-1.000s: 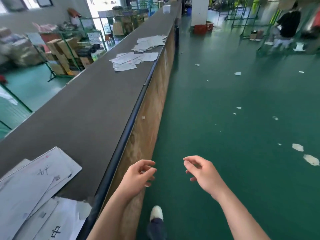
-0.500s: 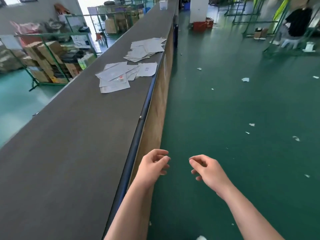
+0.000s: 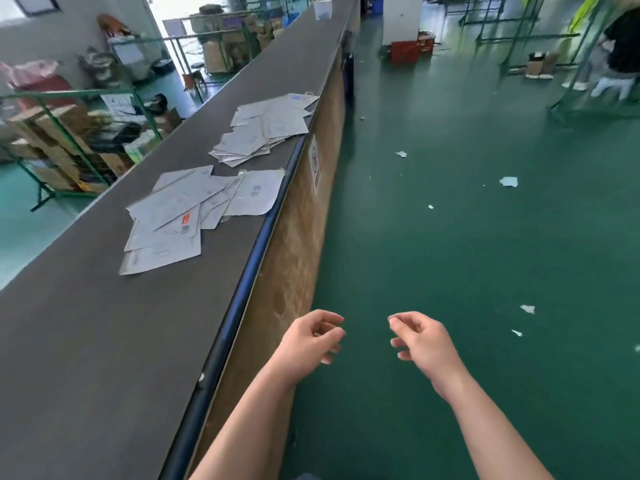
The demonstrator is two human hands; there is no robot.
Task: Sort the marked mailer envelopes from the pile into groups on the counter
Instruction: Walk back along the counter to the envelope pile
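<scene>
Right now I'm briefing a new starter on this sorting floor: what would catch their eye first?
Two loose groups of pale mailer envelopes lie on the long dark counter: the nearer group and the farther group, both by its right edge. In the foreground the left hand and right hand hang empty over the green floor, which is littered with paper scraps.

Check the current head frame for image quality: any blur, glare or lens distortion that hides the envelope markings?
Head view: wide-angle bending curves the counter edge; bright doorway at the top is blown out; soft sheen on the green floor; nearer envelope group slightly smeared, one handwritten mark visible but not legible; farther group too soft to read; left hand and right hand fairly sharp, holding nothing.
</scene>
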